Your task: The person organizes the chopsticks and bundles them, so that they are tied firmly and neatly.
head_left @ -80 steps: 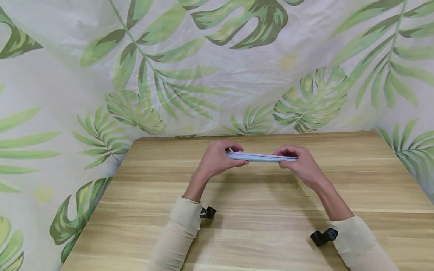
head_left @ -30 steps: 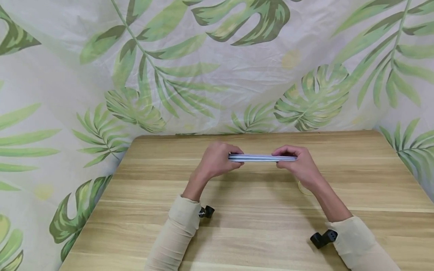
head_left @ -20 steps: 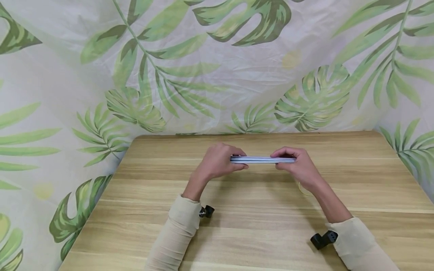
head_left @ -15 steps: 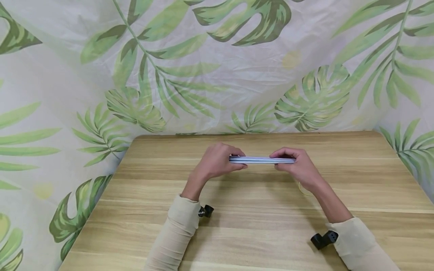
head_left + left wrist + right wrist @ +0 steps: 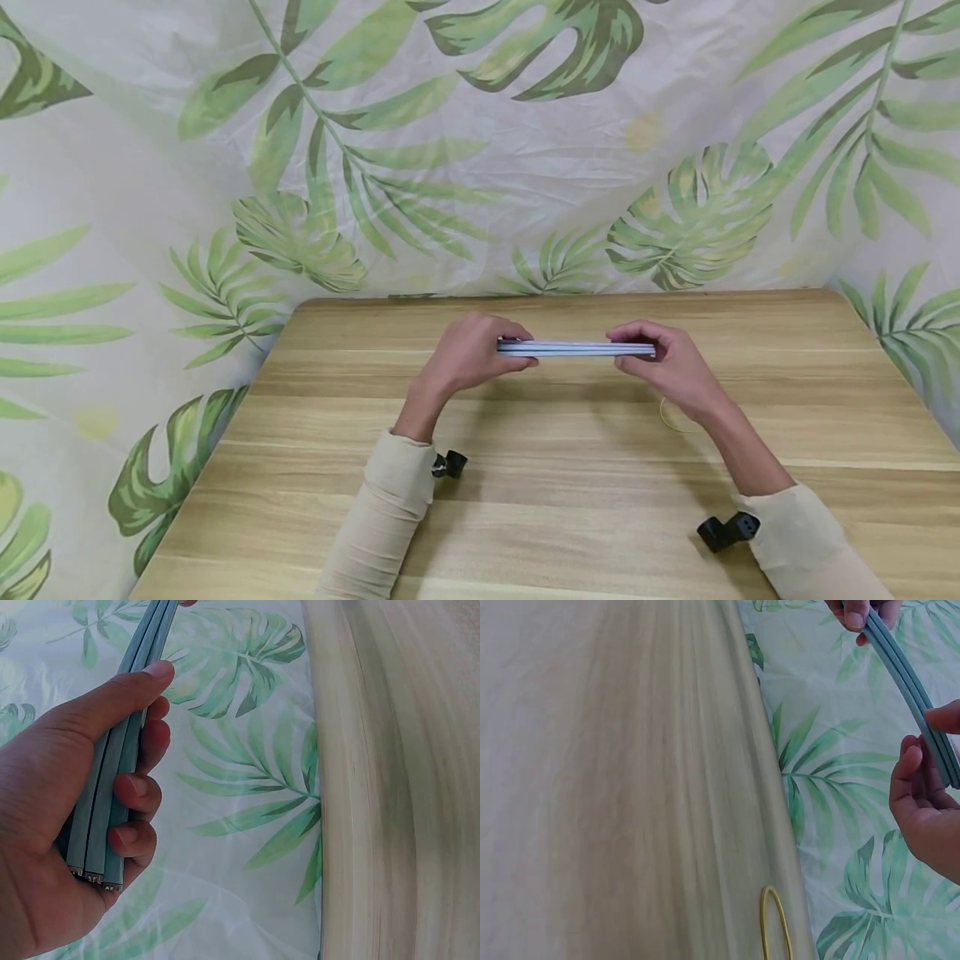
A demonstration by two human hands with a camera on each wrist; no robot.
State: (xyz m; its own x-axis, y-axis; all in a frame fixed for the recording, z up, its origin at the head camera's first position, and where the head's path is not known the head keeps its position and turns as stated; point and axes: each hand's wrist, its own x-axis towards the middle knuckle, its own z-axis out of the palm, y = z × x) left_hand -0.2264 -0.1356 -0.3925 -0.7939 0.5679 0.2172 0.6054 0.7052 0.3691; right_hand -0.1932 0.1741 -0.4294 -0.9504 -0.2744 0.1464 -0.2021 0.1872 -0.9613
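A bundle of three long, thin blue-grey strips (image 5: 573,348) is held level above the table, side by side along their length. My left hand (image 5: 471,350) grips its left end; in the left wrist view the thumb lies across the strips (image 5: 97,814) and the fingers curl round from the other side. At the opposite end my right hand (image 5: 675,367) pinches the strips between thumb and fingers. In the right wrist view the strips (image 5: 904,667) look slightly bowed, with the right hand (image 5: 930,817) near their lower end and the left hand (image 5: 859,615) at the top.
A thin yellow rubber band (image 5: 663,418) lies on the wooden table (image 5: 570,500) beneath my right wrist, near the table's edge in the right wrist view. Leaf-patterned cloth (image 5: 420,208) hangs behind the table and along both sides.
Both hands have moved slightly apart and up, the left to the left, the right to the right. The strips stay held between them and appear more level than at first.
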